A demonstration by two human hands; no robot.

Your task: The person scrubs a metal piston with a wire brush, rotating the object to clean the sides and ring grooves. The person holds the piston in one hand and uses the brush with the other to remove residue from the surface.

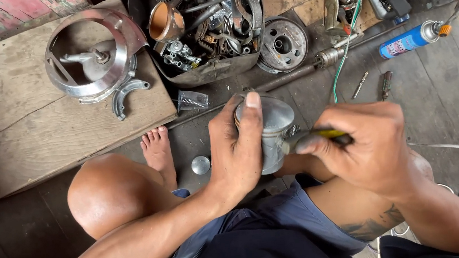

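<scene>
Seated low on the dark plank floor (448, 102) with knees raised, the person works over their own lap. The left hand (238, 151) is wrapped around a grey metal piston (273, 132), thumb laid over its top edge and fingers closed tight on the far side, so the part sits steady between the knees, just above the blue shorts (264, 218). The right hand (365, 144) is clenched on a tool with a yellow-and-black handle (323, 135), whose tip meets the side of the piston at about mid-height; the tip itself is too small to make out. Judging by this, the step in hand is prying or picking at something on the piston's flank, perhaps a clip or pin, and the next move seems to call for a firm hold by the left hand while the right levers with small, controlled force so the tip does not slip toward the thumb.

A little farther out, a bare foot (157, 149) rests beside a small round metal cap (200, 164) on the floor. Beyond that lie a long steel rod (287, 78), two drill bits (373, 85), a green wire (347, 44) and a blue spray can (411, 39). Farthest off, a wooden board (25, 130) carries a shiny round housing (92, 55) and a curved brake shoe (127, 95), next to a metal tub of mixed parts (205, 27) and a round hub plate (284, 43).
</scene>
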